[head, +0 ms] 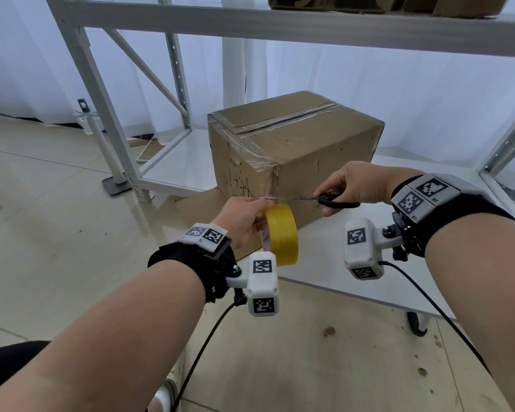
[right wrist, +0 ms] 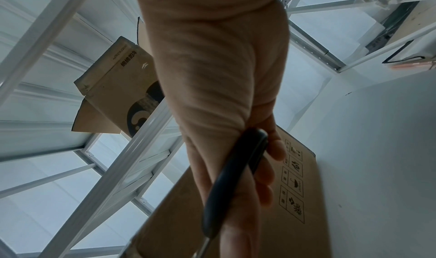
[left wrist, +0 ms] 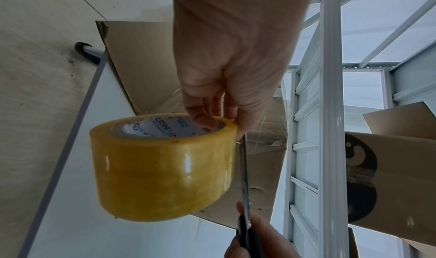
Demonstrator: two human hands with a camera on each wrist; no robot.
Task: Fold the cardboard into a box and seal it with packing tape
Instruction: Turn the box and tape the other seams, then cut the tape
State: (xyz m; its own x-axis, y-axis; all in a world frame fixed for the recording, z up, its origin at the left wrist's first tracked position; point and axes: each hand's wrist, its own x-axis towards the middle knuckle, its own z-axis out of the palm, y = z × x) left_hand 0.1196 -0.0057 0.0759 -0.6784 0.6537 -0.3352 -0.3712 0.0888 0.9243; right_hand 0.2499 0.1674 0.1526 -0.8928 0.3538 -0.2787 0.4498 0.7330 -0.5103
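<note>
A brown cardboard box [head: 304,144] stands folded on the low white shelf board [head: 399,233], with clear tape along its top seam and down its near corner. My left hand [head: 244,215] holds the yellow tape roll [head: 281,233] in front of the box, fingers inside the core [left wrist: 207,124]. A strip of tape runs from the roll to the box corner. My right hand [head: 351,185] grips black-handled scissors [head: 330,200], whose blades [left wrist: 244,168] lie across the strip right beside the roll [left wrist: 162,167]. The right wrist view shows the scissors handle [right wrist: 233,178] and the box side [right wrist: 292,196].
White metal racking [head: 107,114] surrounds the box, with a shelf beam [head: 280,25] overhead carrying more cardboard boxes [head: 369,4]. A flat cardboard sheet [head: 202,212] lies under the box at the shelf's left edge. Tiled floor [head: 42,203] spreads to the left, plywood floor [head: 309,367] near me.
</note>
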